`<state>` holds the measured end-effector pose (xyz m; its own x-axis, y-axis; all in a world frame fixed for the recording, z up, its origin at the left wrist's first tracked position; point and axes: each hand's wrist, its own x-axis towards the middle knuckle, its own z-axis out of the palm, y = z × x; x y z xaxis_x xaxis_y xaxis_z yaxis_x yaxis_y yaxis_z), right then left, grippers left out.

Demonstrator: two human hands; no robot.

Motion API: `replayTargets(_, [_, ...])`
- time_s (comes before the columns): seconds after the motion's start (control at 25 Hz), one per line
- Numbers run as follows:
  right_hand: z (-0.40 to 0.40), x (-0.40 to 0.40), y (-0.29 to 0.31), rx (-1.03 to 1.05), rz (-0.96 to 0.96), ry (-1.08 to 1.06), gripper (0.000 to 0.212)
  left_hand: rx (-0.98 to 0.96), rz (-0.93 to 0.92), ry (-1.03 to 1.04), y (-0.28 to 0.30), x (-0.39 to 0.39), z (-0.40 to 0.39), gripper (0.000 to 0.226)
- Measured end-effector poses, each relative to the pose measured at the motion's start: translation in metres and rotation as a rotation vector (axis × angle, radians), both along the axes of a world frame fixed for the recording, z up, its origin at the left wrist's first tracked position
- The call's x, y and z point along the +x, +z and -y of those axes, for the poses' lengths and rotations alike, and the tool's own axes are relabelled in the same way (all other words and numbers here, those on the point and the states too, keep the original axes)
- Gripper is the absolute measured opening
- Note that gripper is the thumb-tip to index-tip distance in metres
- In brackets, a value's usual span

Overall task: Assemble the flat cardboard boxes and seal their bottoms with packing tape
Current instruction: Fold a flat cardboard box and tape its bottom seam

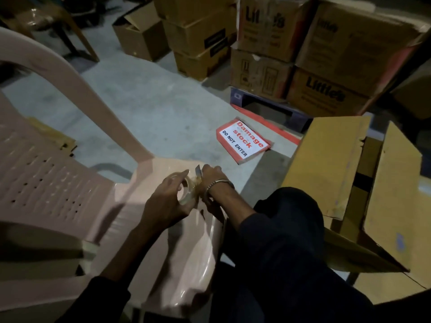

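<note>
My left hand [163, 203] grips a roll of clear packing tape [184, 190] over the seat of a pink plastic chair [58, 183]. Just right of the roll, my right hand [211, 174] holds a small blade [198, 170] whose tip points up beside the tape. A metal bracelet sits on that wrist. An assembled cardboard box [326, 164] stands on the floor to my right, its upper flaps raised and apart. My dark trouser leg lies between the chair and that box.
A "Damage stock DO NOT ENTER" sign [243, 141] lies on the grey floor ahead. Stacked cartons [326, 54] on a pallet fill the back right, more cartons [198, 36] at the back centre. Flat cardboard [53, 136] lies behind the chair.
</note>
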<state>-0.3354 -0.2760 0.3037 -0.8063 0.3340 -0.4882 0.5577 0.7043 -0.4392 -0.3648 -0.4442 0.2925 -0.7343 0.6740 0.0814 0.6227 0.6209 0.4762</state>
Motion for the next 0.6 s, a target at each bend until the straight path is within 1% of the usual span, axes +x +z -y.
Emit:
replayTargets(0.04, [0.000, 0.000, -0.005, -0.008, -0.050, -0.058, 0.059, -0.026, 0.008, 0.015, -0.003, -0.001, -0.004, 0.072])
replayTargets(0.08, [0.000, -0.001, -0.010, 0.014, -0.118, -0.111, 0.044, -0.048, 0.011, 0.033, -0.004, -0.001, -0.007, 0.068])
replayTargets(0.12, [0.001, -0.001, -0.013, 0.057, -0.185, -0.169, 0.035, -0.058, 0.000, 0.049, -0.004, -0.001, -0.011, 0.064])
replayTargets(0.16, [0.004, 0.000, -0.014, 0.079, -0.218, -0.218, 0.031, -0.061, -0.021, 0.066, -0.006, -0.003, -0.015, 0.061])
replayTargets(0.24, [0.009, -0.002, -0.018, 0.073, -0.227, -0.275, 0.031, -0.093, -0.051, 0.106, -0.010, -0.007, -0.020, 0.058])
replayTargets(0.36, [0.008, 0.000, -0.010, 0.005, -0.195, -0.382, 0.046, -0.216, 0.007, 0.152, -0.009, -0.017, -0.033, 0.054])
replayTargets(0.4, [0.006, 0.002, -0.007, -0.026, -0.169, -0.423, 0.050, -0.262, 0.033, 0.167, -0.009, -0.019, -0.037, 0.048])
replayTargets(0.48, [-0.005, 0.006, -0.006, -0.127, -0.120, -0.483, 0.045, -0.277, 0.037, 0.197, -0.006, -0.020, -0.045, 0.036])
replayTargets(0.52, [-0.012, 0.010, -0.002, -0.216, -0.102, -0.520, 0.039, -0.261, 0.030, 0.222, -0.003, -0.019, -0.047, 0.032])
replayTargets(0.6, [-0.030, 0.018, 0.009, -0.470, -0.132, -0.609, 0.031, -0.243, 0.016, 0.247, 0.004, -0.012, -0.053, 0.030])
